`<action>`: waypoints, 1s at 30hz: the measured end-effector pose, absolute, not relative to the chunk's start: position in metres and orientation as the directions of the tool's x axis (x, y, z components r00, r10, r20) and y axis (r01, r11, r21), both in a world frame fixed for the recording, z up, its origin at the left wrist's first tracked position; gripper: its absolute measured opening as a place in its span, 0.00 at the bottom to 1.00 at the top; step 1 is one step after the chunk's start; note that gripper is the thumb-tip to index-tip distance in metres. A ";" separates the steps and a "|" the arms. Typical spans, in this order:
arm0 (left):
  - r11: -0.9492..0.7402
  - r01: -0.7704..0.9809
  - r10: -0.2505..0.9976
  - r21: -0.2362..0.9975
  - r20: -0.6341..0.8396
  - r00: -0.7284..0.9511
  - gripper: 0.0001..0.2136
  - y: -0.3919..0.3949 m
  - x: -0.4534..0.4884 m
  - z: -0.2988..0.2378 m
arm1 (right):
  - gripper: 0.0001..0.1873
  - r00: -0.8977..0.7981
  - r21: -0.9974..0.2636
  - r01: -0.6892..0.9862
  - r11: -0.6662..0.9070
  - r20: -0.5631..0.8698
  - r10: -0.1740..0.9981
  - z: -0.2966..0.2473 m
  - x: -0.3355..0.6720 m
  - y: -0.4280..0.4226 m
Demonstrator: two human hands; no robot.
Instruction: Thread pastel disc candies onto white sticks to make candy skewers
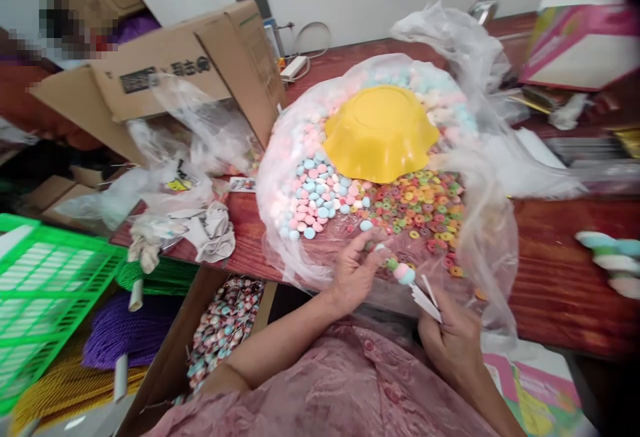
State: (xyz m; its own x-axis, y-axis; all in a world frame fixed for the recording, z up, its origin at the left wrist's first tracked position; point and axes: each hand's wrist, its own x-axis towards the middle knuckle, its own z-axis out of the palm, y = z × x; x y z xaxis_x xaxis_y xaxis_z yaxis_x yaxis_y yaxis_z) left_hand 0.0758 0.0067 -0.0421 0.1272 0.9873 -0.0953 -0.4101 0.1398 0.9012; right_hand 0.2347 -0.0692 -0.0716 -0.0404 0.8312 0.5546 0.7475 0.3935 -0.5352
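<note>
Pastel candy beads (403,271), only a few, sit threaded on the thin white stick (425,295) clamped in my right hand (453,340), near me. My left hand (357,270) pinches the farthest one. The clear plastic bag (280,177) beyond holds heaps of loose candy, so I judge most is undone.

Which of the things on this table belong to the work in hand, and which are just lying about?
In hand: right hand gripping the stick; left hand at its beaded tip; pastel beads; coloured rings; plastic bag.
Lying about: yellow bowl, cardboard box, green crate, rag, purple cord.
</note>
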 end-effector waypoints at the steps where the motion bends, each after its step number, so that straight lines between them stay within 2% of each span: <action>1: 0.165 -0.458 0.984 0.873 -0.115 0.136 0.24 0.006 0.078 -0.043 | 0.22 -0.057 -0.521 0.748 0.411 0.566 0.822 -0.074 0.235 -0.069; 3: 0.173 -0.496 0.982 0.851 -0.110 0.155 0.24 0.006 0.079 -0.044 | 0.21 -0.076 -0.517 0.741 0.429 0.569 0.818 -0.078 0.235 -0.067; 6: 0.146 -0.484 0.981 0.863 -0.061 0.186 0.21 0.005 0.077 -0.046 | 0.21 -0.049 -0.558 0.730 0.396 0.534 0.844 -0.082 0.232 -0.065; 8: 0.109 -0.452 0.980 0.885 -0.021 0.196 0.23 0.002 0.075 -0.049 | 0.20 -0.021 -0.587 0.718 0.375 0.520 0.854 -0.082 0.229 -0.065; 12: -0.026 -0.285 0.977 0.958 0.085 0.197 0.25 -0.001 0.070 -0.052 | 0.21 -0.017 -0.638 0.675 0.371 0.489 0.872 -0.079 0.224 -0.066; 16: -0.239 -0.069 0.960 0.969 0.246 0.133 0.18 0.004 0.065 -0.048 | 0.20 -0.004 -0.694 0.631 0.346 0.444 0.896 -0.079 0.224 -0.067; 18: -0.287 -0.013 0.950 0.958 0.286 0.124 0.15 0.005 0.064 -0.046 | 0.19 0.007 -0.706 0.622 0.339 0.438 0.899 -0.080 0.225 -0.067; 30: -0.225 0.034 0.920 0.974 0.201 0.337 0.18 -0.005 0.075 -0.046 | 0.16 0.109 -0.741 0.620 0.258 0.407 0.907 -0.088 0.232 -0.069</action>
State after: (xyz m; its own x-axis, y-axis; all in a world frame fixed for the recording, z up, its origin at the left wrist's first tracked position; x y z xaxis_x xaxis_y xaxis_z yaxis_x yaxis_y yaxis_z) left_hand 0.0753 -0.0047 -0.0458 0.3374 0.9197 0.2008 0.0335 -0.2249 0.9738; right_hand 0.2319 -0.0685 -0.0877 0.1087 0.9071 0.4066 0.6200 0.2579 -0.7410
